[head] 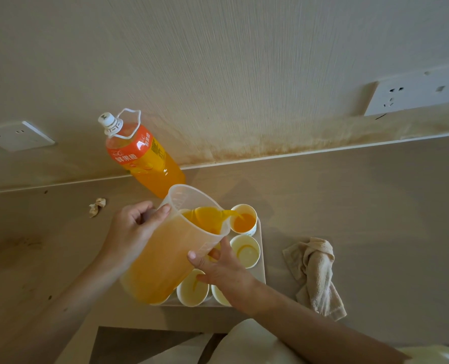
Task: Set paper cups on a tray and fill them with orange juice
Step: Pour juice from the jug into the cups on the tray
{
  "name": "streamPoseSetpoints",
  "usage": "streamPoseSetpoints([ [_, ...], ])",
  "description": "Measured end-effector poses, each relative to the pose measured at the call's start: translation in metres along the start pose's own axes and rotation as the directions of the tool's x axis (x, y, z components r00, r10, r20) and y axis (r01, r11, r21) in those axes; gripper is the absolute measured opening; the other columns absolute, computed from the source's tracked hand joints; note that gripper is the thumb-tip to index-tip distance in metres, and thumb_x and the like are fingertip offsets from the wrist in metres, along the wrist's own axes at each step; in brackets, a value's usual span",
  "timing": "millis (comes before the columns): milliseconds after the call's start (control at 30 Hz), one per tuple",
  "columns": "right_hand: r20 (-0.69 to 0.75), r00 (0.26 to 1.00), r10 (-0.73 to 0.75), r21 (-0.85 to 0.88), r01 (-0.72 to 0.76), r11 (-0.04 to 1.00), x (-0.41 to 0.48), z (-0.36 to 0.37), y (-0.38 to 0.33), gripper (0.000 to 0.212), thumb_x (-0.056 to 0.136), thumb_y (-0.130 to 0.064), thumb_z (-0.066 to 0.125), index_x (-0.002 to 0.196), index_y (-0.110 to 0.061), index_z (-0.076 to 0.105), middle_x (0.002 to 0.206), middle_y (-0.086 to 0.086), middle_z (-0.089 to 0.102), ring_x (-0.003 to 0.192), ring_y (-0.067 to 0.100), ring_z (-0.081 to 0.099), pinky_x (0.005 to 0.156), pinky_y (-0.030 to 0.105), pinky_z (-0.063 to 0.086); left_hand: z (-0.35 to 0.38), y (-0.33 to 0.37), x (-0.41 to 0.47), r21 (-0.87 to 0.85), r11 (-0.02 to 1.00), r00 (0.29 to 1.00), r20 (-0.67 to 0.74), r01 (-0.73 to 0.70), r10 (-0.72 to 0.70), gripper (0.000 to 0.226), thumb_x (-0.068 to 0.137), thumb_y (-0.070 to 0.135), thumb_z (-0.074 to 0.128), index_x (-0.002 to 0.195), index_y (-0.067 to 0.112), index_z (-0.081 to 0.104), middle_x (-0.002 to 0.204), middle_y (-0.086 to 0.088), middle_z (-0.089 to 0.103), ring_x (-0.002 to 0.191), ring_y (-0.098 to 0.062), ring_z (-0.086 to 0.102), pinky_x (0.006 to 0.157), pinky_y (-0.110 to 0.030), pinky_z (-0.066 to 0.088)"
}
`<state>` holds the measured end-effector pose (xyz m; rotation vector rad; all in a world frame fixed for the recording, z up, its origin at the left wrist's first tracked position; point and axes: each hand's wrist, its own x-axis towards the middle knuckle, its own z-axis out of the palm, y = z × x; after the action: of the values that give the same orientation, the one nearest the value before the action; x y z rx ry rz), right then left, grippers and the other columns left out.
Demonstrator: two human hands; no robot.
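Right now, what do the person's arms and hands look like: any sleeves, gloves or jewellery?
Both forearms are bare, with no sleeves in view. The left hand and right hand have no gloves, rings or watch visible. Nails are short and unpainted.

Four paper cups show clearly on the one tray [263,261]: one holding juice [243,222], one nearly empty [245,251], and two at the near edge [192,290] [220,295]; others may sit hidden behind the single pitcher [163,256]. One juice bottle [142,156], one cloth [316,274], one crumpled paper scrap [97,206], two wall sockets [17,135] [415,93].
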<state>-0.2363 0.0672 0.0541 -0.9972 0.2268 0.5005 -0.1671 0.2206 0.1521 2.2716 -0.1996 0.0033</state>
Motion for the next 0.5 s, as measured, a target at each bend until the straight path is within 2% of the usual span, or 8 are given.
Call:
streamPoseSetpoints([
  [133, 0.003, 1.000, 0.017, 0.003, -0.017, 1.000, 0.0009, -0.0005, 0.0015, 0.076, 0.072, -0.041, 0.081, 0.131, -0.037, 0.033, 0.130, -0.008, 0.054, 0.125, 0.017, 0.049, 0.088, 0.034, 0.053, 0.0006, 0.0012, -0.0003, -0.008, 1.000, 1.000, -0.007, 0.008, -0.008, 0.060, 0.072, 0.057, 0.059, 0.054, 0.009, 0.028, 0.046, 0.007, 0.026, 0.046, -0.007, 0.026, 0.045, -0.024, 0.023],
  [267, 0.002, 1.000, 0.009, 0.000, -0.009, 1.000, 0.0012, 0.0003, 0.0013, 0.082, 0.068, -0.045, 0.083, 0.132, -0.037, 0.033, 0.131, -0.009, 0.054, 0.125, 0.015, 0.049, 0.088, 0.034, 0.053, 0.0006, 0.0026, -0.0004, 0.002, 1.000, 1.000, -0.010, -0.007, 0.007, 0.055, 0.072, 0.057, 0.058, 0.054, 0.013, 0.029, 0.046, 0.008, 0.025, 0.046, -0.005, 0.025, 0.044, -0.020, 0.022],
  [500, -0.005, 1.000, 0.005, -0.005, -0.005, 1.000, -0.0007, 0.0000, 0.0007, 0.068, 0.080, -0.032, 0.076, 0.132, -0.033, 0.032, 0.128, -0.009, 0.053, 0.122, 0.013, 0.050, 0.085, 0.030, 0.053, -0.0008, 0.0016, -0.0019, -0.012, 1.000, 1.000, -0.007, -0.004, 0.004, 0.059, 0.072, 0.057, 0.059, 0.053, 0.009, 0.029, 0.048, 0.003, 0.025, 0.047, -0.011, 0.026, 0.045, -0.026, 0.022],
])
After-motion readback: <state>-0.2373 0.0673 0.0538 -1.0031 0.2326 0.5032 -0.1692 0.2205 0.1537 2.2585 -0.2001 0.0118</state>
